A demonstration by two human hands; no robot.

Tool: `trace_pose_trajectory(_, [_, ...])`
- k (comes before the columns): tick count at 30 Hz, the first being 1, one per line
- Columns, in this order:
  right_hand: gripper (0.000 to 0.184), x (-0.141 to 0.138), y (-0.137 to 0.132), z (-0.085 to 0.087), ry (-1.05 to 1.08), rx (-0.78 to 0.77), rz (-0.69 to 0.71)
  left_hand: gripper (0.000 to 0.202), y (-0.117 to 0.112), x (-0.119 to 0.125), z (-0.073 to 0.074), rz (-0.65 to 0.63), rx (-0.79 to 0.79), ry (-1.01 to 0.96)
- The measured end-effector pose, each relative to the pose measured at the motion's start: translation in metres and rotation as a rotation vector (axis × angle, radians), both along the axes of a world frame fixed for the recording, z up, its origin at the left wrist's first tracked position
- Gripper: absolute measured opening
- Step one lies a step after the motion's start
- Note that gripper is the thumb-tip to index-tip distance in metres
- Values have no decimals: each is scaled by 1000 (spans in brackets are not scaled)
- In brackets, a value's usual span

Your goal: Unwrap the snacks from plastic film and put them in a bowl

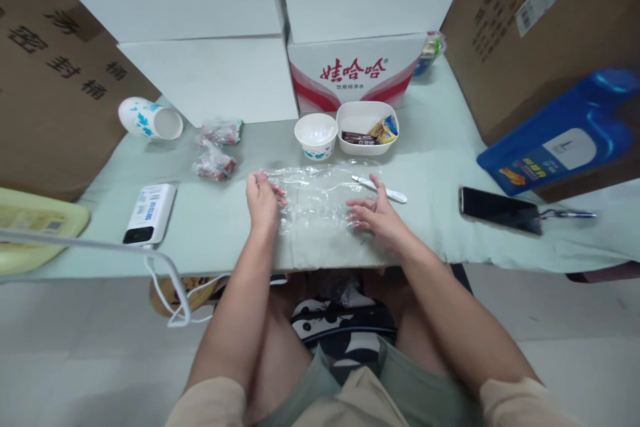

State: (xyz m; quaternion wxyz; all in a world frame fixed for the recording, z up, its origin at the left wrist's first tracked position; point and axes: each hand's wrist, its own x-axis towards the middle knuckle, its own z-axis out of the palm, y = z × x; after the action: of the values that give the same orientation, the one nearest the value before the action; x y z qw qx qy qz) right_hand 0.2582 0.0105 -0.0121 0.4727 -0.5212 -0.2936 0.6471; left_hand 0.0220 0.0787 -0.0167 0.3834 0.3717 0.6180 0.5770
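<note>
A clear plastic bag [316, 199] lies crumpled and flat on the pale green table cover [215, 227] in front of me. My left hand [262, 199] pinches the bag's left edge, fingers curled round the film. My right hand [376, 212] lies on the bag's right side with fingers spread flat, pressing it down. A small white-handled knife [381, 189] rests on the table just beyond my right hand, touching the bag's far right edge.
A white bowl [316, 135] and a white tub of wrapped snacks [367, 127] stand behind the bag. Two bags of snacks [216, 150], a tipped cup [149, 119] and a power bank [151, 213] are left; a phone [499, 210] and blue jug [563, 137] right. Cardboard boxes [356, 70] line the back.
</note>
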Motion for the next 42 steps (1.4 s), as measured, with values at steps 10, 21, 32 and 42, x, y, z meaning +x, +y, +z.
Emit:
trace_pose_trajectory(10, [106, 11, -1, -3, -115, 26, 5, 43, 2, -18, -5, 23, 40, 109])
trace_pose_trajectory(21, [103, 28, -12, -4, -53, 9, 93, 42, 3, -25, 0, 137, 148, -48])
trace_pose_trajectory(32, [56, 11, 5, 0, -153, 278, -22, 49, -8, -16, 14, -96, -51, -193])
trace_pose_trajectory(42, [39, 38, -8, 5, -355, 437, -168, 32, -36, -37, 18, -288, -193, -157])
